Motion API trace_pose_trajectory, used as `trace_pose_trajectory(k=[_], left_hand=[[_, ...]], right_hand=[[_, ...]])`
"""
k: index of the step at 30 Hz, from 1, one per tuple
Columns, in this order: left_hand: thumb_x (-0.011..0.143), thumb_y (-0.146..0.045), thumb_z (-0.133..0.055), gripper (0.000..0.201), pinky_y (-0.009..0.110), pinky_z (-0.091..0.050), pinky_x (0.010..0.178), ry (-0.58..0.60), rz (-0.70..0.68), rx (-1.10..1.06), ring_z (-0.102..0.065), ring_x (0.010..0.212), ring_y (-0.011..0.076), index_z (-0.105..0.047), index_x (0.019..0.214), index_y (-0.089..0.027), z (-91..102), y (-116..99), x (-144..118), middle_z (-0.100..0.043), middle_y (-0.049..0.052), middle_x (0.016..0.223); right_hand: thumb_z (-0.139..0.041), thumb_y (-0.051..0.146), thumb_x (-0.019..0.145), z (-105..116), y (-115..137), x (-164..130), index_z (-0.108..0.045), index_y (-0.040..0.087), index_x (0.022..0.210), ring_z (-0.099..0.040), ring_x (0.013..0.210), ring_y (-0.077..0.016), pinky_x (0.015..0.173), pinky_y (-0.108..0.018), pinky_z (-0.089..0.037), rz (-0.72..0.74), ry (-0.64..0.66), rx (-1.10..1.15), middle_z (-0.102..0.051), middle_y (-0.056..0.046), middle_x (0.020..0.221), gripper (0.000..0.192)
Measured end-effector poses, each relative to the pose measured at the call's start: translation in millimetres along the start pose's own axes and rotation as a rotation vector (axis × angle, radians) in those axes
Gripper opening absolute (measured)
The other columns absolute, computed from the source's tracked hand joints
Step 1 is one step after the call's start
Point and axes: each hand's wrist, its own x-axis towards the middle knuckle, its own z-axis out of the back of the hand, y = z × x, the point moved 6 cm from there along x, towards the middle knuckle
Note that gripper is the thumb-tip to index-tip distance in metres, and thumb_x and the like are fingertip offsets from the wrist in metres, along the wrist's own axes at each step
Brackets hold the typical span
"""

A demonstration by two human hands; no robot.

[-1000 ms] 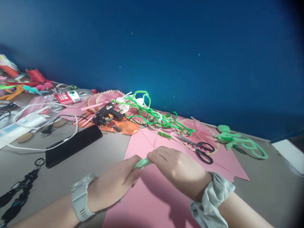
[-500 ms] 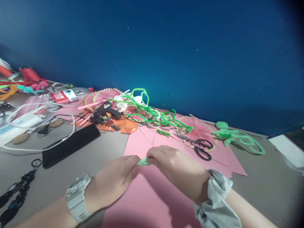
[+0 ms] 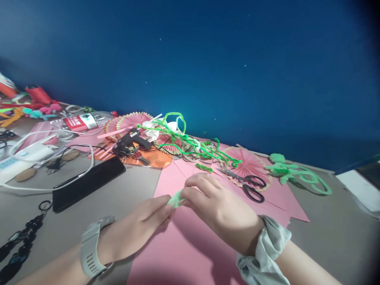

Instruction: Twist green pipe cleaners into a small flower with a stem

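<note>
A pale green fuzzy pipe cleaner piece (image 3: 176, 200), folded or bunched, is pinched between both hands above a sheet of pink paper (image 3: 178, 249). My left hand (image 3: 139, 225) grips its left end between thumb and fingers. From the right, my right hand (image 3: 216, 206) has its fingertips closed on the other end. Beyond the right hand lie black-handled scissors (image 3: 249, 184), and a short green twisted pipe cleaner (image 3: 204, 168) rests on the paper. The exact shape of the held piece is partly hidden by the fingers.
A tangle of green pipe cleaners (image 3: 190, 138) lies over pink paper fans (image 3: 245, 160). To the left are a black glue gun (image 3: 132, 140), a phone (image 3: 89, 184), a power strip (image 3: 25, 156) and a plastic bottle (image 3: 86, 120). Light green pipe cleaners (image 3: 297, 172) lie right.
My left wrist has rolled, turning the watch face away. My right hand has tilted, its knuckles lifting slightly. The green piece between the fingers now slants and shows more of itself.
</note>
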Motion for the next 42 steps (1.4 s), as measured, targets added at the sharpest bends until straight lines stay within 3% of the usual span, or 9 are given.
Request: trace_pose_trajectory(k=[3, 8, 15, 20, 26, 29, 34, 38, 42], left_hand=[[0.095, -0.044, -0.025, 0.035, 0.025, -0.034, 0.066, 0.097, -0.024, -0.096, -0.037, 0.064, 0.0115, -0.043, 0.078, -0.020, -7.3, -2, -1, -0.041, -0.003, 0.070], [0.095, -0.041, -0.026, 0.032, 0.025, -0.029, 0.055, 0.227, -0.021, -0.451, -0.027, 0.056, 0.0099, -0.037, 0.074, -0.020, -16.6, 5, 0, -0.029, -0.005, 0.063], [0.093, -0.045, -0.030, 0.033, 0.023, -0.028, 0.053, 0.273, 0.053, -0.683, -0.030, 0.055, 0.0096, -0.046, 0.083, -0.018, -16.6, 14, 3, -0.027, -0.005, 0.065], [0.093, -0.045, -0.029, 0.034, 0.024, -0.030, 0.055, 0.261, 0.021, -0.521, -0.030, 0.056, 0.0102, -0.041, 0.075, -0.019, -16.1, 6, 1, -0.032, -0.004, 0.064], [0.093, -0.043, -0.028, 0.031, 0.026, -0.035, 0.066, -0.041, -0.044, 0.010, -0.044, 0.067, 0.0138, -0.048, 0.083, -0.022, -3.1, -1, -2, -0.048, -0.002, 0.073], [0.094, -0.041, -0.026, 0.031, 0.025, -0.035, 0.065, -0.070, -0.029, 0.166, -0.048, 0.065, 0.0141, -0.049, 0.084, -0.023, -1.6, -2, -1, -0.052, -0.004, 0.070], [0.095, -0.043, -0.021, 0.041, 0.024, -0.039, 0.065, -0.013, -0.017, 0.125, -0.055, 0.059, 0.0133, -0.053, 0.082, -0.021, -0.9, -5, 1, -0.058, -0.003, 0.060], [0.095, -0.042, -0.022, 0.043, 0.023, -0.041, 0.072, 0.042, -0.062, 0.043, -0.061, 0.067, 0.0134, -0.057, 0.082, -0.020, -1.7, -12, 2, -0.065, -0.002, 0.069], [0.095, -0.042, -0.021, 0.042, 0.025, -0.041, 0.075, 0.105, -0.030, -0.005, -0.060, 0.068, 0.0134, -0.056, 0.086, -0.020, -3.6, -9, 0, -0.062, -0.002, 0.069]], right_hand=[[-0.049, 0.014, 0.089, -3, -1, 1, -0.057, 0.014, 0.089, -0.049, 0.092, -0.0233, 0.081, -0.038, -0.044, -0.025, 0.008, 0.057, -0.057, -0.010, 0.100, 0.008], [-0.051, 0.013, 0.088, -4, 0, 2, -0.051, 0.016, 0.082, -0.051, 0.081, -0.0184, 0.075, -0.032, -0.046, -0.020, 0.057, 0.220, -0.057, -0.007, 0.088, 0.006], [-0.039, 0.011, 0.092, 5, 6, 2, -0.050, 0.016, 0.088, -0.050, 0.079, -0.0173, 0.071, -0.031, -0.046, 0.107, -0.004, 0.293, -0.058, -0.007, 0.085, 0.013], [-0.040, 0.010, 0.091, 1, 9, 2, -0.053, 0.015, 0.087, -0.050, 0.077, -0.0171, 0.070, -0.030, -0.047, 0.143, 0.037, 0.209, -0.059, -0.008, 0.085, 0.014], [-0.039, 0.003, 0.088, -9, 10, -1, -0.056, 0.011, 0.088, -0.050, 0.075, -0.0185, 0.067, -0.030, -0.046, 0.170, 0.113, 0.020, -0.058, -0.009, 0.084, 0.018], [-0.038, 0.003, 0.088, -12, 7, -2, -0.055, 0.012, 0.091, -0.051, 0.070, -0.0174, 0.061, -0.028, -0.047, 0.122, 0.160, 0.020, -0.057, -0.008, 0.084, 0.020], [-0.039, 0.002, 0.086, -15, 2, -3, -0.054, 0.013, 0.093, -0.053, 0.069, -0.0161, 0.060, -0.026, -0.047, 0.039, 0.259, 0.102, -0.056, -0.007, 0.087, 0.020], [-0.038, 0.002, 0.086, -13, 0, -2, -0.054, 0.014, 0.087, -0.052, 0.071, -0.0158, 0.061, -0.025, -0.046, 0.010, 0.232, 0.182, -0.055, -0.007, 0.083, 0.020], [-0.037, 0.000, 0.085, -14, 4, -3, -0.054, 0.014, 0.086, -0.050, 0.067, -0.0161, 0.059, -0.026, -0.045, 0.030, 0.227, 0.154, -0.054, -0.006, 0.080, 0.022]])
